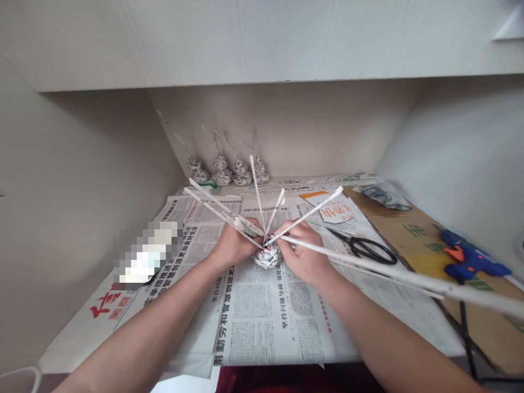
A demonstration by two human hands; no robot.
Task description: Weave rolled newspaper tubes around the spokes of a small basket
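A small round piece woven from rolled newspaper (268, 258) is held over the middle of the newspaper-covered desk. Thin paper tubes fan out from its top, and one long paper tube (368, 263) runs off to the right edge. On the piece's left side my left hand (239, 241) is closed, with its fingertips partly hidden behind the tubes. Opposite it, my right hand (305, 248) is closed too, with thumb and fingers at the base of the tubes where the long one leaves the weave. Exactly what its fingertips pinch is hard to see.
Several woven gourd shapes (223, 173) stand along the back left. Black-handled scissors (374, 250) lie right of my right hand, near a torn paper piece with orange writing (338, 210). A blue glue gun (470, 259) rests on cardboard (426, 248). A blurred-out phone (149, 254) lies left.
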